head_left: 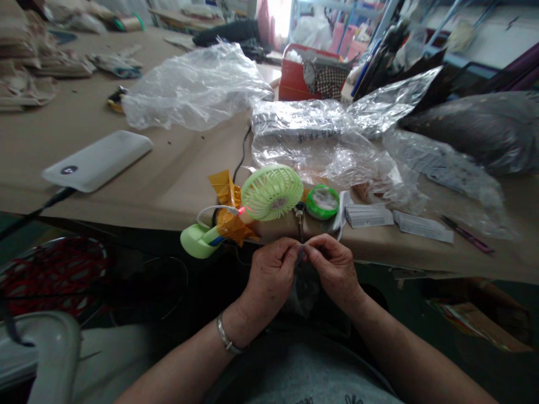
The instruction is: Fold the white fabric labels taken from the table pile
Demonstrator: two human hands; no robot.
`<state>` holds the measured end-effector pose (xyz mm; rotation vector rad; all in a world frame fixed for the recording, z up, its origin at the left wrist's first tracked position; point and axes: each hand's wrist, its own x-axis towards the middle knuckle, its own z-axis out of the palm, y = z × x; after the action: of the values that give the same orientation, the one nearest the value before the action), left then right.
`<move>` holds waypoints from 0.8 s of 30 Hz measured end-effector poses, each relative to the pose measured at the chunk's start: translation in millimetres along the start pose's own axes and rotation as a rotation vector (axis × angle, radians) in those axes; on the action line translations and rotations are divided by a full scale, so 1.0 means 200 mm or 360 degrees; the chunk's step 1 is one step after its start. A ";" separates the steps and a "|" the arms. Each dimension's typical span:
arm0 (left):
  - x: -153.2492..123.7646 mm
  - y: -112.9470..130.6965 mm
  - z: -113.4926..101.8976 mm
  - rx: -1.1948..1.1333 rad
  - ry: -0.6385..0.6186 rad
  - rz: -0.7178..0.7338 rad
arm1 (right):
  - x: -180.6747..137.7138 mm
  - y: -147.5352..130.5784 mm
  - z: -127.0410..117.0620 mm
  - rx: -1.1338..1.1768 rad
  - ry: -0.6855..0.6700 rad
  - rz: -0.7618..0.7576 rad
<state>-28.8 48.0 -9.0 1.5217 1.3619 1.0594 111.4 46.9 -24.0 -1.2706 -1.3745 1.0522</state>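
Observation:
My left hand (273, 269) and my right hand (334, 269) meet at the table's front edge, fingertips pinched together. What they pinch is small, greyish and mostly covered by the fingers. Just beyond the fingertips, a thin metal rod with a dark end (300, 216) juts over the edge. Below and between the hands is some clear, crumpled plastic (304, 292); whether the fingers grip it, I cannot tell. A green handheld fan (272, 193) lies left of the rod, fixed with yellow-brown tape (231, 221). To the rod's right sits a green round tub (322, 202) with whitish contents.
Printed paper strips (369, 215) and purple-handled tweezers or snips (474, 238) lie along the right edge. Behind are clear plastic bags (197, 84) and a red box (290, 78). A white power bank (99, 160) with a cable lies left. A red-filled basket (54, 275) stands below the table.

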 end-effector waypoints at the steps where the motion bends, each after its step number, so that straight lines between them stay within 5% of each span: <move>1: 0.00 0.00 0.00 0.0003 -0.0004 0.0001 | 0.00 0.00 0.00 0.0003 0.0000 0.0000; 17: -0.04 0.02 -0.02 -0.0121 -0.0103 -0.0090 | -0.05 0.01 0.01 0.0211 -0.0021 0.0127; 21: -0.06 -0.01 -0.01 -0.0140 -0.0124 -0.0220 | -0.15 -0.01 -0.02 0.0194 -0.0197 0.0225; 24: -0.07 -0.07 0.00 -0.0096 -0.0093 -0.0352 | -0.18 -0.11 -0.10 -0.0133 -0.0352 0.0029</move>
<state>-34.2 34.6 -23.9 1.3140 1.4083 0.9030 127.4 8.0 -1.2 -1.2576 -1.5901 1.1862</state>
